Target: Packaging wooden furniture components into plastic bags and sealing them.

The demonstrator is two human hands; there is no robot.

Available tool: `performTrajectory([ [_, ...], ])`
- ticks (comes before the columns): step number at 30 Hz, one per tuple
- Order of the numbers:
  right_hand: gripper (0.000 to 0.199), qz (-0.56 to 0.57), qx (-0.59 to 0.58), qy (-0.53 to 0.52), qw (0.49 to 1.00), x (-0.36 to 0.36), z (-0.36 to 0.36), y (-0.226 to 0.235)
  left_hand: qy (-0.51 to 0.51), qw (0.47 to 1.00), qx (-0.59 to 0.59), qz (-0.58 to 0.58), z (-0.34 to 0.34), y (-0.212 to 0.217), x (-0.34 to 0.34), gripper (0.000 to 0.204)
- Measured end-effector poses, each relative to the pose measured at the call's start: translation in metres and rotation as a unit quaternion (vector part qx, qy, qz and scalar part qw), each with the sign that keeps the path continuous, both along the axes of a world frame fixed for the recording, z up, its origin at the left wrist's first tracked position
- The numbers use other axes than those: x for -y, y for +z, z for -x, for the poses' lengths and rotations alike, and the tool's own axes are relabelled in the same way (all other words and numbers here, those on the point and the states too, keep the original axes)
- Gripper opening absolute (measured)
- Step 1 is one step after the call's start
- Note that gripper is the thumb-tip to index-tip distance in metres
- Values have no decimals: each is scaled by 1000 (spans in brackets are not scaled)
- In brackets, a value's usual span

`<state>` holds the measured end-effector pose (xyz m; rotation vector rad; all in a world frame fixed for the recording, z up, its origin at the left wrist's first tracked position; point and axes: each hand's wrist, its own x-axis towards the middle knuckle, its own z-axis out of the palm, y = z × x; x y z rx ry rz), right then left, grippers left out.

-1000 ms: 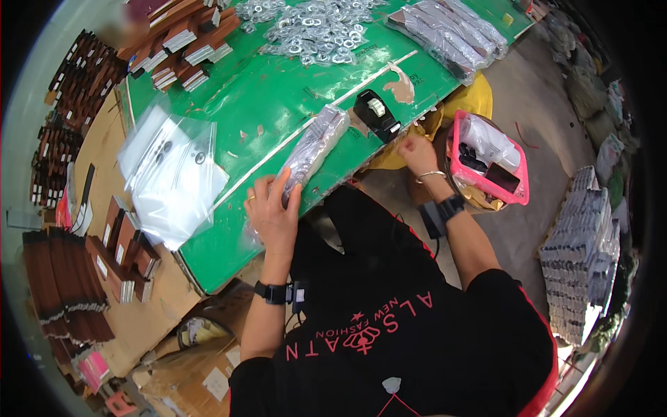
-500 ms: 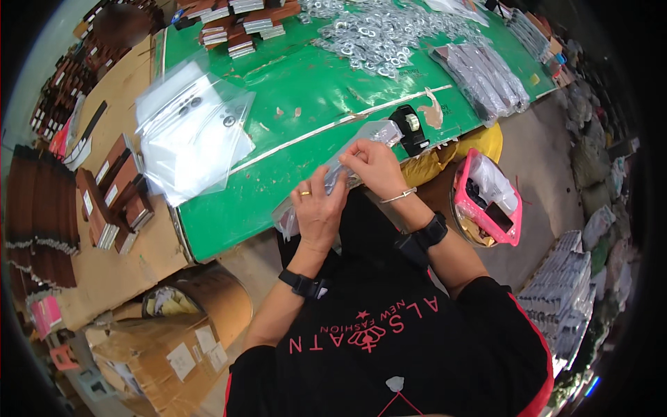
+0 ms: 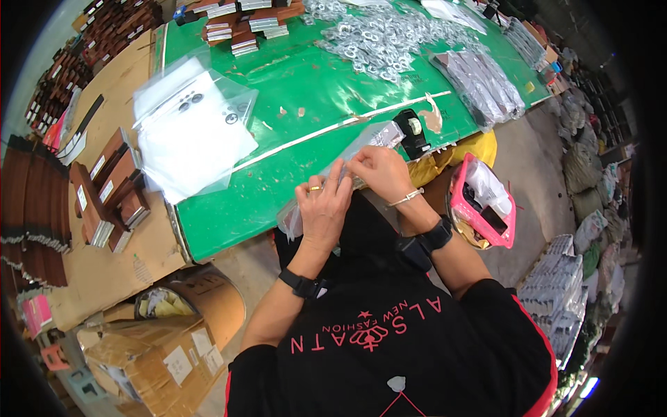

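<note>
A long, narrow package in clear plastic [image 3: 373, 138] lies slantwise at the green table's near edge. My left hand [image 3: 325, 212], with a ring on one finger, is closed over its middle, fingers bent onto the plastic. Close beside those fingertips, my right hand [image 3: 384, 174] makes a pinch of thumb and forefinger against the wrapping. Whatever sits in that pinch is too small to make out. Just past the package's far right end stands a black tape dispenser [image 3: 413, 133] with a roll in it.
Clear plastic bags [image 3: 191, 142] lie on the green table [image 3: 229, 215]. Behind are heaped metal fittings [image 3: 375, 42], wrapped packages [image 3: 479, 87] and stacked brown pieces [image 3: 246, 24]. More brown pieces [image 3: 108, 191] rest on the left board. A pink basket [image 3: 511, 226] stands right; a cardboard box [image 3: 160, 358] is low left.
My left fingers have shifted slightly along the package toward the right hand, and the two hands' fingertips are closer together. The package stays in place; the view has shifted a little.
</note>
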<state>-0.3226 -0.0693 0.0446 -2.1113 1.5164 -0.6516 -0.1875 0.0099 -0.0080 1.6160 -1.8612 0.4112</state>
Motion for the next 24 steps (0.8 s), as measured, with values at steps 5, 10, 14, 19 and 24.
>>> performTrajectory([
  [5,26,-117,114,22,986,-8,14,1,-17,997,-50,-54,-7,7,4,27],
  [10,27,-260,324,25,909,-9,25,-15,-51,989,-109,-88,-20,17,10,29],
  [14,22,-251,391,31,885,-8,27,-43,-64,979,-161,-104,-27,18,15,32],
  [19,21,-253,416,15,873,-14,20,-64,-70,970,-194,-128,-33,15,21,36],
  [24,22,-136,419,-20,898,-16,-2,-80,-72,964,-214,-138,-36,16,26,35],
])
